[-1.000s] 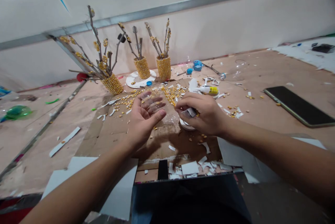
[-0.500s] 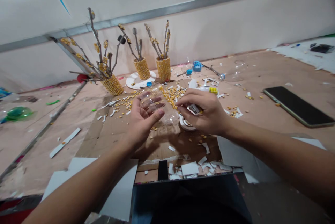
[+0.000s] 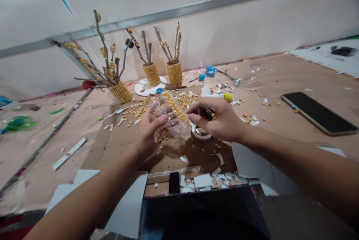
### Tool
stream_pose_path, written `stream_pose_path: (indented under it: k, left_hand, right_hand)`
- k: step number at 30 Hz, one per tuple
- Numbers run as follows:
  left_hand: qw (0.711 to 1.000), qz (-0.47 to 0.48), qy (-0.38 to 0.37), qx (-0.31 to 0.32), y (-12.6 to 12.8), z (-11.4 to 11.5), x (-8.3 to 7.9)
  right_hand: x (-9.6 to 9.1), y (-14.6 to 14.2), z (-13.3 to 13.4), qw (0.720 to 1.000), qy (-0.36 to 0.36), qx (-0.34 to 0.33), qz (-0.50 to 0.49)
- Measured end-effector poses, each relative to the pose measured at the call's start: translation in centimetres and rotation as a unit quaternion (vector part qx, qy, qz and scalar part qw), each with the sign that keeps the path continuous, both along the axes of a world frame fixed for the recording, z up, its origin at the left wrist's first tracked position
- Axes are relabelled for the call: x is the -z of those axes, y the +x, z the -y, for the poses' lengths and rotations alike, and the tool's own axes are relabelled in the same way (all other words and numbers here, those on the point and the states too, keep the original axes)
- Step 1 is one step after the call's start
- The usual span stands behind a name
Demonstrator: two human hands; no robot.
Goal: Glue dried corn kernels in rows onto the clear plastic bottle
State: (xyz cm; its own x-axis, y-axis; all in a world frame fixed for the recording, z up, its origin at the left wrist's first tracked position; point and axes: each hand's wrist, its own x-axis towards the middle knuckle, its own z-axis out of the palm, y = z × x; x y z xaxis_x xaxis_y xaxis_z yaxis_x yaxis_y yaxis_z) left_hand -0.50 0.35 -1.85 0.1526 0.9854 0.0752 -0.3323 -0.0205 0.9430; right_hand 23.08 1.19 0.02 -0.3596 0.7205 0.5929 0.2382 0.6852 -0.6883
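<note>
My left hand (image 3: 153, 125) is wrapped round a clear plastic bottle (image 3: 179, 130) with a blue cap. Rows of yellow corn kernels (image 3: 174, 106) run along the bottle's side. At the bottle's right, my right hand (image 3: 220, 118) is closed, thumb and forefinger pinched close to the kernels. A slim dark object (image 3: 208, 112) with a yellowish end lies in its curled fingers; its kind is unclear. Under that hand sits a roll of white tape (image 3: 202, 135), partly covered. Loose kernels (image 3: 187, 100) are scattered on the cardboard (image 3: 105, 146) behind and below the bottle.
Kernel-covered pots (image 3: 121, 92) holding twigs stand at the back left, one on a white disc (image 3: 140, 89). A glue tube (image 3: 227, 97) lies behind my right hand, a phone (image 3: 319, 112) at the right. Paper scraps (image 3: 203, 181) litter the front edge; another clear bottle (image 3: 251, 79) lies farther back.
The bottle has turned, so its kernel rows face me more fully. My left thumb has shifted over it, and my right fingers have drawn slightly away from the kernels.
</note>
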Motion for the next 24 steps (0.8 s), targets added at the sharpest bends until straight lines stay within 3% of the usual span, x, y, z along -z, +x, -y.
stream_pose_path:
  k: [10, 24]
  left_hand:
    - [0.999, 0.002, -0.007, 0.032, 0.2, 0.25, -0.27]
    - [0.999, 0.02, -0.017, 0.034, 0.07, 0.31, -0.48]
  right_hand:
    - [-0.22, -0.35, 0.33, 0.991, -0.128, -0.041, -0.023]
    - [-0.66, -0.25, 0.49, 0.985, -0.159, -0.064, -0.018]
